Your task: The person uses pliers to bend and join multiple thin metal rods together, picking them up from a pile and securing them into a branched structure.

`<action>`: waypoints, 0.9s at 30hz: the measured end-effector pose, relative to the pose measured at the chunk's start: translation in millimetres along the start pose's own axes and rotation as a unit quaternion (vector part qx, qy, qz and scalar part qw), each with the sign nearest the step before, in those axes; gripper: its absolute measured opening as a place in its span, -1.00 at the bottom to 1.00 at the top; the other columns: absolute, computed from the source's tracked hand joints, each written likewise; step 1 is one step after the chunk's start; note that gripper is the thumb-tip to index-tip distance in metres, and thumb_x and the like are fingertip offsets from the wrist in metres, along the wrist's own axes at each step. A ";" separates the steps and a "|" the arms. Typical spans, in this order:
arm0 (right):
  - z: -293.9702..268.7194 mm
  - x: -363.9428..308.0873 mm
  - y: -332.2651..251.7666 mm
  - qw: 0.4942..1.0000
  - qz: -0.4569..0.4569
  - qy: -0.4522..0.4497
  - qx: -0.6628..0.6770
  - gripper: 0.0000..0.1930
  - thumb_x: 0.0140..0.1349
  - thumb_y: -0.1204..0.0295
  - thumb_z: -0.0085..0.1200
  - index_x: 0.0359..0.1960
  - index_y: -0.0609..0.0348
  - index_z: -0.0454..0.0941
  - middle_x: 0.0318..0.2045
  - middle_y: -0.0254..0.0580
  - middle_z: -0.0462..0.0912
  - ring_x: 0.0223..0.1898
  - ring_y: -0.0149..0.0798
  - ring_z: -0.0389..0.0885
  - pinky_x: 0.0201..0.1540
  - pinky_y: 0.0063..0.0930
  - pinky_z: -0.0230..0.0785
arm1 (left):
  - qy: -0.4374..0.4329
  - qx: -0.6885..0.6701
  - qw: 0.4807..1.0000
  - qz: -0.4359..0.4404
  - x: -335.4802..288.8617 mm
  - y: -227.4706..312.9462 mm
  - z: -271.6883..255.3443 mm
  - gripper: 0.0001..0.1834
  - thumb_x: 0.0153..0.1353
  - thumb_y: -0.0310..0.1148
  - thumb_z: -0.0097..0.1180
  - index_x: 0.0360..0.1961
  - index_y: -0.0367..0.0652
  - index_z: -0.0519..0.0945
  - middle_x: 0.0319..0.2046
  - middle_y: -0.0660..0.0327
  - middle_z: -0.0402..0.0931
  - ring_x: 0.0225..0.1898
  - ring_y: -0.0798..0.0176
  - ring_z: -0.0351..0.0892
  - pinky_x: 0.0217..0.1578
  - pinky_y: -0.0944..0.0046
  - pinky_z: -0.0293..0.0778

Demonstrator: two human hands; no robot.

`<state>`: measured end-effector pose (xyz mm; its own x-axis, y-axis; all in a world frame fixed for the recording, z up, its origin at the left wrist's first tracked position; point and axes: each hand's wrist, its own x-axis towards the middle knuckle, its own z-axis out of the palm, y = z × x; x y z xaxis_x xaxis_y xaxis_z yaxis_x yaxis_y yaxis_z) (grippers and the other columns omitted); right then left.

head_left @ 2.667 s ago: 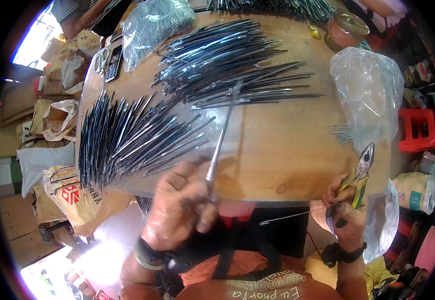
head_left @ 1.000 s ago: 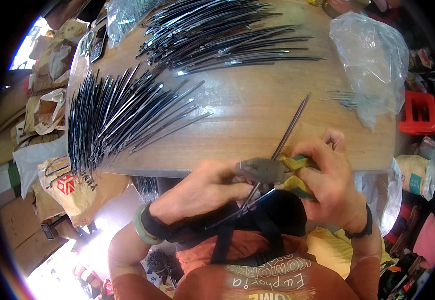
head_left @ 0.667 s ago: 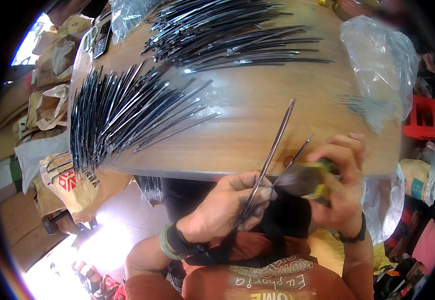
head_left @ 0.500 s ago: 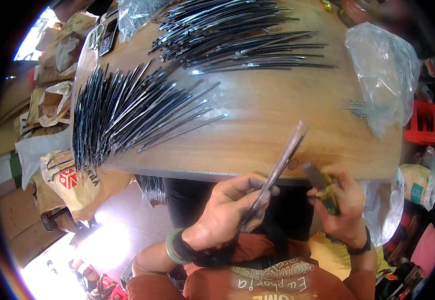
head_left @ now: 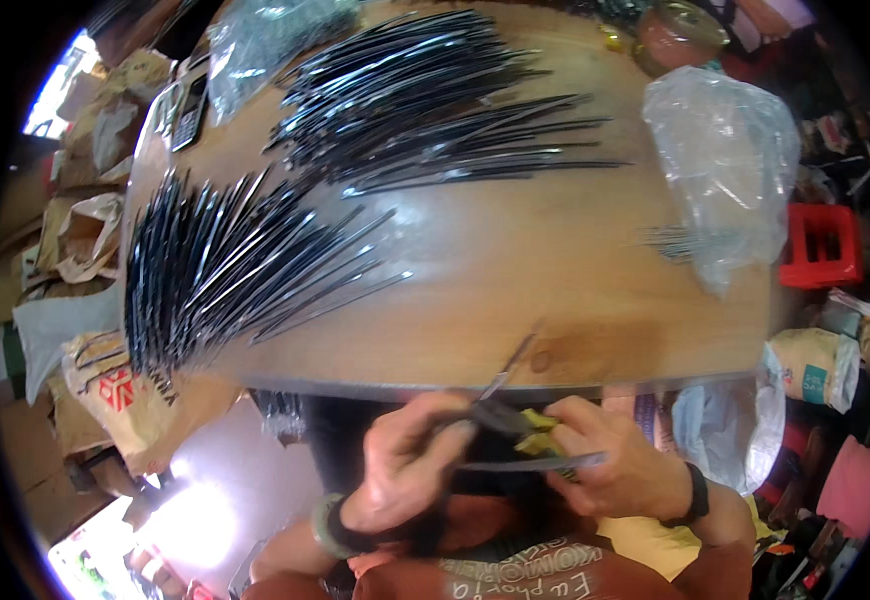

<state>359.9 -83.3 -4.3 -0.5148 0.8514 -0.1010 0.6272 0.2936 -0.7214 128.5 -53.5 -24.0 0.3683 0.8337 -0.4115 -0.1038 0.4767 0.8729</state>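
Observation:
My left hand [head_left: 405, 460] is closed around a thin dark strip [head_left: 512, 362], whose tip points up over the table's near edge. In my right hand [head_left: 625, 460] is a short tool with a dark head and yellow handle [head_left: 538, 435]; motion blurs it, so its exact kind is unclear. The tool's head meets the strip beside my left fingers. A second flat grey strip [head_left: 535, 463] runs level between the two hands, below the tool. Both hands are close together in front of the table edge.
Thin black strips [head_left: 225, 270] fan out on the wooden table [head_left: 515, 230] at left, with another pile [head_left: 405, 90] behind. A clear plastic bag [head_left: 720, 160] lies at right beside thin wires [head_left: 670, 240]. A red stool [head_left: 823, 245] stands beyond the right edge. Paper sacks [head_left: 125, 390] line the left.
My hands have come together, and the tool has moved left onto the strip. The strip has dropped lower, nearer my body. The whole view has shifted slightly.

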 end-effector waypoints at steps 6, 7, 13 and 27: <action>-22.1 29.4 17.5 0.995 -0.049 0.078 0.033 -0.57 -0.02 0.41 0.29 -0.08 0.29 0.51 -0.03 0.06 0.52 -0.25 0.03 0.58 -0.26 -0.18 0.51 | 0.089 0.075 0.993 -0.011 10.1 28.0 -35.6 -0.86 0.27 -0.44 0.11 -0.20 -0.26 0.54 -0.68 0.31 0.36 -0.75 0.47 0.23 -0.73 0.47 0.08; -30.1 25.4 24.8 0.995 -0.035 0.087 0.015 -0.57 0.01 0.42 0.28 -0.06 0.27 0.52 0.00 0.07 0.51 -0.24 0.05 0.58 -0.25 -0.17 0.50 | 0.109 0.107 0.988 0.013 7.6 34.2 -53.4 -0.87 0.27 -0.41 0.11 -0.22 -0.25 0.55 -0.67 0.34 0.37 -0.74 0.51 0.23 -0.74 0.49 0.05; -84.1 42.0 88.3 0.909 -0.025 0.206 -0.361 -0.82 -0.07 0.54 0.12 -0.40 0.31 0.45 -0.21 0.04 0.47 -0.31 0.00 0.49 -0.30 -0.22 0.41 | 0.196 0.561 0.744 0.306 33.0 57.2 -124.4 -0.83 0.33 -0.55 0.01 -0.08 -0.30 0.53 -0.35 0.22 0.49 -0.42 0.37 0.45 -0.40 0.43 0.39; -103.4 51.3 57.8 0.880 -0.006 0.208 -0.428 -0.82 -0.17 0.63 0.11 -0.45 0.39 0.48 -0.13 0.16 0.49 -0.23 0.05 0.50 -0.19 -0.29 0.44 | 0.025 0.658 0.665 0.353 119.8 110.7 -50.1 -0.72 0.07 -0.62 0.17 -0.14 -0.32 0.54 -0.26 0.00 0.51 -0.23 -0.06 0.55 -0.20 0.14 0.47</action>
<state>430.2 22.3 19.7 -0.3778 0.8787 0.2920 0.9250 0.3722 0.0768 114.9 113.1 10.3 0.6223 0.7438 0.2441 0.6752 -0.6677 0.3134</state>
